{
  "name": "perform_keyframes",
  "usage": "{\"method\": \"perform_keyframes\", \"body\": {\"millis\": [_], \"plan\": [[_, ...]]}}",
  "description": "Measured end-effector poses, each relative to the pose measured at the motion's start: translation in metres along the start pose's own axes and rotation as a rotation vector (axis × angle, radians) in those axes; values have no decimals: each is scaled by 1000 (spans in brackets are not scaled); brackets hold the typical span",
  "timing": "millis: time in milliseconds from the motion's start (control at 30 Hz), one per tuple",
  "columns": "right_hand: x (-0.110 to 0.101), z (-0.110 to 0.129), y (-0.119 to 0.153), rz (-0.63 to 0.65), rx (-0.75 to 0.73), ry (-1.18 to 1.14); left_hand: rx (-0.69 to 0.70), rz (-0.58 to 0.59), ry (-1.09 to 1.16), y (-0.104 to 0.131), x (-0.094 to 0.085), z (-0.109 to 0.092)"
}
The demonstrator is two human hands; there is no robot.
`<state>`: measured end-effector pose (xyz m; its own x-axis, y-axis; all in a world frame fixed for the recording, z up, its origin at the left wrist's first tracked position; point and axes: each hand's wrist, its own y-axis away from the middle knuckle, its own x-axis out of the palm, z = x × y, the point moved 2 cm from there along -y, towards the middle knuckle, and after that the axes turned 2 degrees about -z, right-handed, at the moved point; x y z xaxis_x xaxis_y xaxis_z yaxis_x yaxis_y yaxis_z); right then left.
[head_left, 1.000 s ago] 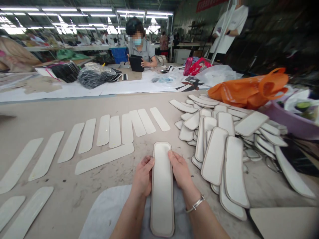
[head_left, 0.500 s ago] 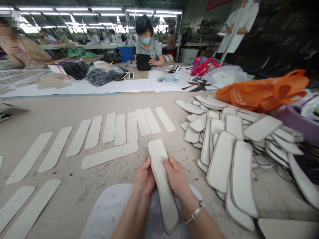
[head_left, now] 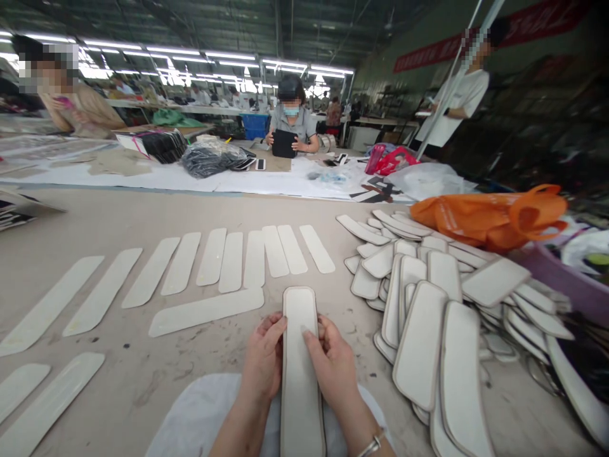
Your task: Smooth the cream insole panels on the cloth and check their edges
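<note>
A long pale strip with a darker rim (head_left: 299,381) stands lengthwise between the person's two hands, above a white cloth (head_left: 190,406) at the near edge of the table (head_left: 304,206). The left hand (head_left: 264,355) pinches the strip's left edge, thumb near the top and fingers curled beside it. The right hand (head_left: 333,358) grips the right edge, its thumb pressed flat on the front face and its fingers bent behind the edge; a bracelet (head_left: 372,444) circles that wrist. To the left, thin pale pieces (head_left: 231,261) lie spread in a slanting row, with one crosswise piece (head_left: 207,311) just below them. To the right is a heaped pile of rimmed strips (head_left: 421,343), overlapping at many angles. Behind the pile sits an orange bag (head_left: 476,219), next to a purple tub (head_left: 561,273). Across the table, a masked co-worker (head_left: 290,120) holds a black object (head_left: 284,144).
</note>
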<state>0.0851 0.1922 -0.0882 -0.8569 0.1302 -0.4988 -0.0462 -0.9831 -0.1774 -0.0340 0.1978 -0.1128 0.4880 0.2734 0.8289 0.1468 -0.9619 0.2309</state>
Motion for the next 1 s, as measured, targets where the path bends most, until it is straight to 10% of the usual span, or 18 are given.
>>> {"method": "perform_keyframes", "body": {"millis": [533,833,1000], "plan": [[-3,3,2,-21,-42,-21,422,-94,-533,2,-3,4],[-5,3,0,20,98,-231,86,111,-82,2,3,4],[-3,4,2,111,64,-152,-14,142,-216,5,4,5]]}}
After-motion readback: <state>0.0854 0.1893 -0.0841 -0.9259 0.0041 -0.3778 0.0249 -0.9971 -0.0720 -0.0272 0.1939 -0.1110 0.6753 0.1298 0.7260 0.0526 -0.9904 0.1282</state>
